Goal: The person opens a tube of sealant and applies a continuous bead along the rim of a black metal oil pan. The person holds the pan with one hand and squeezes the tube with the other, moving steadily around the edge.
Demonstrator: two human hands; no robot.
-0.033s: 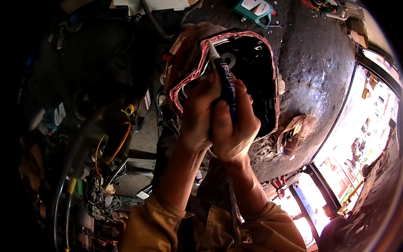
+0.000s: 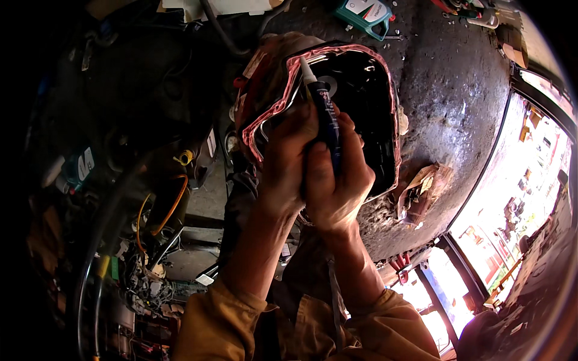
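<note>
Both hands close around a dark tube over an open pan rimmed with a pink bead.
The left hand [image 2: 284, 156] and right hand [image 2: 341, 177] grip the tube [image 2: 328, 114], its pale nozzle [image 2: 307, 71] pointing away from them to the bead [image 2: 277, 108]; contact is unclear. Beneath and beyond the hands, the dark pan [image 2: 398, 144] holds a grey ring [image 2: 333, 84]. Farther beyond lies a teal bottle [image 2: 361, 23], contents hidden. Since the earlier frame, the tube has shifted very slightly right.

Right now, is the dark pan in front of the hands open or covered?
Open: no lid lies across the dark pan; its black interior and a grey disc show inside the pink-lined rim.
</note>
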